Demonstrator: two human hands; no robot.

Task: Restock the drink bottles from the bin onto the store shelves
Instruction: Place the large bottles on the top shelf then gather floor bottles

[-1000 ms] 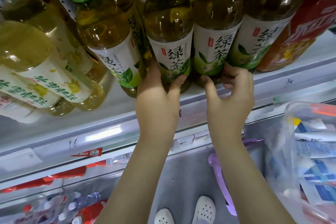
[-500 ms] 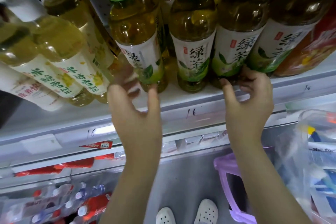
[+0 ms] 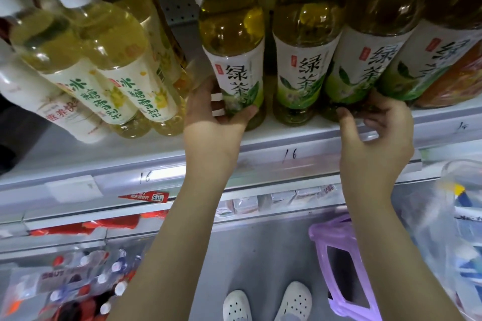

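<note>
A row of green tea bottles with green caps stands on the white shelf (image 3: 300, 135). My left hand (image 3: 211, 122) wraps the base of the leftmost green tea bottle (image 3: 232, 41), thumb in front, fingers behind. Beside it, a second green tea bottle (image 3: 302, 60) stands untouched. My right hand (image 3: 375, 133) grips the bottom of the third green tea bottle (image 3: 365, 60), which leans to the right. A purple bin (image 3: 339, 263) sits on the floor below my right arm.
Pale yellow pear drink bottles (image 3: 109, 65) with white caps fill the shelf's left side. A red-labelled bottle (image 3: 453, 81) stands at far right. Lower shelves hold red packs and capped bottles (image 3: 86, 276). A clear plastic bag (image 3: 459, 229) hangs at right.
My left hand moved left from the middle bottle, opened, then closed on the leftmost green tea bottle. My right hand stayed at the base of its bottle. The view shifted left.
</note>
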